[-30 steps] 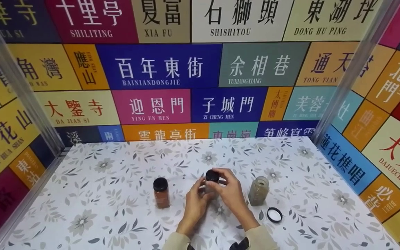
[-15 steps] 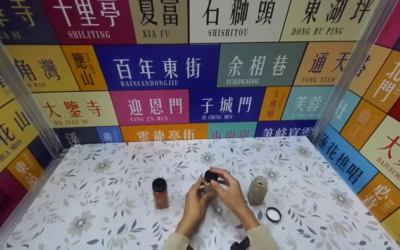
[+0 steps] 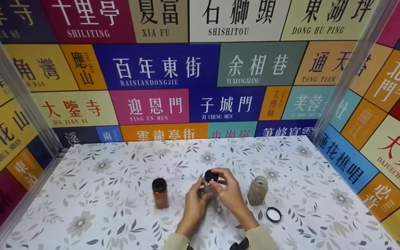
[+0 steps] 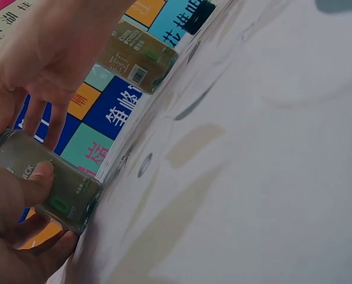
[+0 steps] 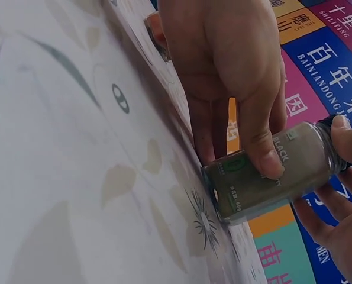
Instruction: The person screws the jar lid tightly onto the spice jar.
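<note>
Near the middle of the table stands a square glass spice jar (image 5: 300, 168) of grey-brown powder, its label partly readable as "BLACK". My left hand (image 3: 193, 205) grips the jar's body, thumb across the label. The fingers and thumb of my right hand (image 3: 233, 195) pinch the black lid (image 3: 211, 175), which sits on the jar's mouth. To the right is an uncapped jar (image 3: 258, 191) of greenish-brown powder, labelled as cumin powder in the left wrist view. Its mouth faces up. Beside it a black lid (image 3: 274, 214) lies with its white inside upward.
A capped jar (image 3: 160, 197) of reddish-orange powder stands left of my hands. The table (image 3: 116, 173) wears a white cloth with grey leaves and flowers. Panels with colourful place-name signs (image 3: 158, 66) enclose its back and sides, with clear upright posts at the corners.
The head view has shifted slightly. Both hands keep their hold on the jar and lid, with only a small shift of the right fingers at the lid.
</note>
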A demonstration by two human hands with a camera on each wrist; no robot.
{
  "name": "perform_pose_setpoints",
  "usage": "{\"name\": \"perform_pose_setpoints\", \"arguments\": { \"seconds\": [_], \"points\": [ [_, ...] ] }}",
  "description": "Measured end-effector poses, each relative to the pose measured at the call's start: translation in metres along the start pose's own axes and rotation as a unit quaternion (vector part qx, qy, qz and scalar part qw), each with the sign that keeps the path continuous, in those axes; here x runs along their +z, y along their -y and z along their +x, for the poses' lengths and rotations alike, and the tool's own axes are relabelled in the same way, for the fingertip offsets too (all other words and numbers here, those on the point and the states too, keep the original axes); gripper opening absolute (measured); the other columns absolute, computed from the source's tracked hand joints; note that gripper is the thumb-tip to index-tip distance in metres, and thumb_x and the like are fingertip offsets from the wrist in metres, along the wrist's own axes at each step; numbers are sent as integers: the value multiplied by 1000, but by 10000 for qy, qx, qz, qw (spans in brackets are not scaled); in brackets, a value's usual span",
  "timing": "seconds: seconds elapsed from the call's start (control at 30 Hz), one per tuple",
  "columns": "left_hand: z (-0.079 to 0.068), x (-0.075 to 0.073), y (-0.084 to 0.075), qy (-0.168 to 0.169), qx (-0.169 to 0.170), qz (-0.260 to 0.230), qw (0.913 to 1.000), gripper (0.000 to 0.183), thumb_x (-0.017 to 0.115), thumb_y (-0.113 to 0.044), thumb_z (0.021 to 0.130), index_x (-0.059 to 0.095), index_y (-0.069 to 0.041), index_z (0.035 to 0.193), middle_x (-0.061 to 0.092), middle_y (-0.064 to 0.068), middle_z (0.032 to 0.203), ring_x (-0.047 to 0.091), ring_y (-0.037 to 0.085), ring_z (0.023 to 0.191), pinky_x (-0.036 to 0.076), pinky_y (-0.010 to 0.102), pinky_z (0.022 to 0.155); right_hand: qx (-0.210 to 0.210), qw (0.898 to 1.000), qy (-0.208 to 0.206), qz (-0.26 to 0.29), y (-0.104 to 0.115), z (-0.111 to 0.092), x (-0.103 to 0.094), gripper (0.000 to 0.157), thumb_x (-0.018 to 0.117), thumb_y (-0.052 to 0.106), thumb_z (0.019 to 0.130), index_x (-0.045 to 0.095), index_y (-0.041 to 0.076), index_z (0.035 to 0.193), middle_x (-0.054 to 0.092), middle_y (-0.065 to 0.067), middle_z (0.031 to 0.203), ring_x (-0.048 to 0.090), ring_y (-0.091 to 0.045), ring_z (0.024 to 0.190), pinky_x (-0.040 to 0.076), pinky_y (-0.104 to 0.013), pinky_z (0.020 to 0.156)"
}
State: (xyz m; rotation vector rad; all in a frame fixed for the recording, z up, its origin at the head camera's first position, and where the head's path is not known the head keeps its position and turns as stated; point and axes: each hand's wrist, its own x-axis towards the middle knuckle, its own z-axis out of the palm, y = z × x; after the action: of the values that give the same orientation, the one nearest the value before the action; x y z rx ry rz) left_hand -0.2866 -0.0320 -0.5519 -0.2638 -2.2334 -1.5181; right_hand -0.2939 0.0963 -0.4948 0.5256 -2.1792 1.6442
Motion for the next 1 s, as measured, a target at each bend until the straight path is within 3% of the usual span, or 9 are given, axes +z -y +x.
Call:
{"name": "perform_pose_setpoints", "arguments": {
  "seconds": [0.13,0.27,0.37,0.53,0.73,1.0],
  "points": [
    [-1,-1,0,20,43,-52,10000,62,79,-7,80,55,11,134,68,26,116,71,38,99,59,44,91,38,9999,-3,-147,11,-1,0,36,74,-4,84,61,-6,116,61,-20,120,65,-39,111,60,-47,89],
    [0,-1,0,60,62,-164,9998,61,79,-7,80,55,11,134,68,26,116,71,39,98,60,42,88,-49,9991,-37,-419,-8,0,2,39,80,13,83,64,6,118,64,-11,121,66,-31,111,60,-40,89],
    [0,-1,0,135,18,-187,9997,61,78,-8,82,54,12,134,68,26,115,72,38,98,61,39,86,-220,9992,0,-344,-23,1,2,37,78,16,85,65,11,119,68,-8,122,66,-28,113,59,-40,92],
    [0,-1,0,168,7,-12,9999,62,77,-11,82,53,13,134,69,23,113,72,35,98,61,36,85,-374,9991,135,-156,-22,1,2,33,69,-2,88,64,2,121,66,-17,130,63,-35,120,58,-48,92],
    [0,-1,0,57,69,99,9999,61,78,-10,81,55,11,133,68,26,117,69,38,106,57,45,95,-378,9992,108,-119,-1,0,2,32,66,-9,87,62,-8,118,65,-24,129,63,-40,118,58,-53,92],
    [0,0,1,48,-51,-24,10000,62,78,-8,81,54,12,134,69,24,117,70,37,105,59,40,93,98,9995,-219,-192,15,-1,4,35,76,2,84,64,-4,117,70,-19,116,67,-33,108,59,-39,91]
  ]
}}
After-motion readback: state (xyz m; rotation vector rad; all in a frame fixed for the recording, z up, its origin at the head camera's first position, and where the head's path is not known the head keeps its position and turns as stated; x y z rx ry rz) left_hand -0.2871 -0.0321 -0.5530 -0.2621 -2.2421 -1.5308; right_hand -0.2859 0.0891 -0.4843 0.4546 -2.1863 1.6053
